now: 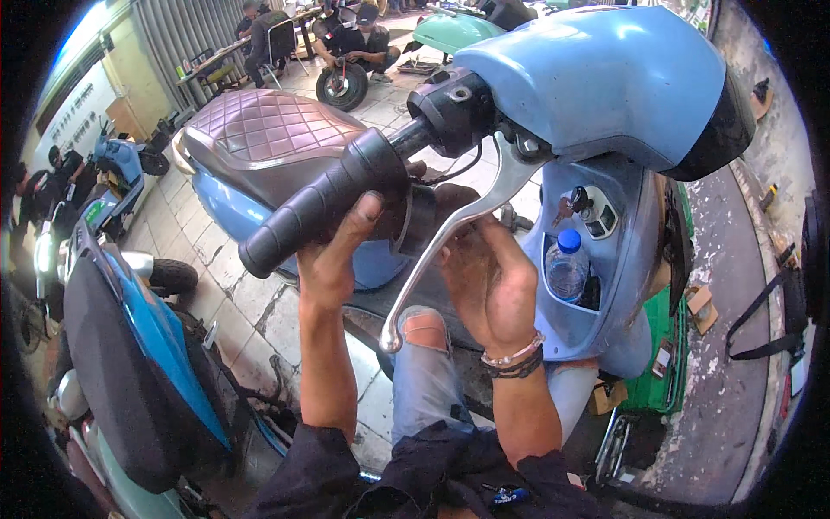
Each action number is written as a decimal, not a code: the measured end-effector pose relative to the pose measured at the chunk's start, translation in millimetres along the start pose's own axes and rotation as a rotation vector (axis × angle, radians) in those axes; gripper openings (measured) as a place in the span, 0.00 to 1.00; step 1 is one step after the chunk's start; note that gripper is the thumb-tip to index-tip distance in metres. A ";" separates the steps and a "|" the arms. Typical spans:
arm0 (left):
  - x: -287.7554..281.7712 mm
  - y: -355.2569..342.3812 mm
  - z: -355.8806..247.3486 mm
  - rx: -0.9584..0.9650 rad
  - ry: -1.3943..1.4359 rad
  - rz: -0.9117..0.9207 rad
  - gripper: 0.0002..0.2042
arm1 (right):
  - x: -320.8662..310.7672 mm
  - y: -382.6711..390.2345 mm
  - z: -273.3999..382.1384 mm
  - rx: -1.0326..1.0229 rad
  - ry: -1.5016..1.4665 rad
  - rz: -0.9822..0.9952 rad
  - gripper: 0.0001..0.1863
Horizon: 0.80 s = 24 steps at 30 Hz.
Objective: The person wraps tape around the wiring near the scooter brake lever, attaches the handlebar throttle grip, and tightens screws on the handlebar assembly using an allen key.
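Observation:
A black ribbed handlebar grip (324, 201) of a light blue scooter crosses in front of my hands. My left hand (331, 264) is beneath it, thumb up beside the rubber and fingers hidden behind. Between both hands sits a dark curved part (418, 221), whose kind I cannot make out. My right hand (493, 281) is bent inward behind the silver brake lever (471, 216), its fingers curled toward the dark part and partly covered. Above the lever, a black switch housing (451, 111) joins the grip to the blue handlebar cover (605, 82).
A bottle with a blue cap (568, 264) stands in the scooter's front pocket, below the keys (572, 203). The quilted seat (272, 130) is behind the grip. Another scooter (130, 346) stands close on my left. A green crate (661, 363) lies right. A person (363, 43) crouches by a wheel (342, 85).

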State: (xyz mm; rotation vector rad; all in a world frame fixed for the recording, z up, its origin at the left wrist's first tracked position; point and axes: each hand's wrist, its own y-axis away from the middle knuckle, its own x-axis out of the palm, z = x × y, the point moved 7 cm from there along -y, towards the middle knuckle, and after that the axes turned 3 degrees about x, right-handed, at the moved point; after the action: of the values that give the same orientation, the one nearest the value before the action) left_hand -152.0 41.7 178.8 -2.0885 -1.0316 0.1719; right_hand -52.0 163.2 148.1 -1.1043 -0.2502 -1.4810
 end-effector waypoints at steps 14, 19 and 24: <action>-9.2 4.3 6.0 -0.120 -0.073 -0.066 0.27 | -3.8 10.9 -16.2 -0.026 0.313 -0.114 0.10; -8.5 4.2 4.3 -0.160 -0.080 -0.041 0.28 | 0.5 10.7 -14.0 -0.027 0.432 -0.050 0.08; -5.6 2.2 5.4 -0.163 -0.048 -0.038 0.30 | 10.0 17.6 -12.3 -0.013 0.447 -0.051 0.14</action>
State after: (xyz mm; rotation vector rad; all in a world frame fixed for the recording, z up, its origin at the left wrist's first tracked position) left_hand -156.7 40.0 172.4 -2.2180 -1.1473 0.1233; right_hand -41.0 143.3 141.4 -0.7539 0.0454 -1.7325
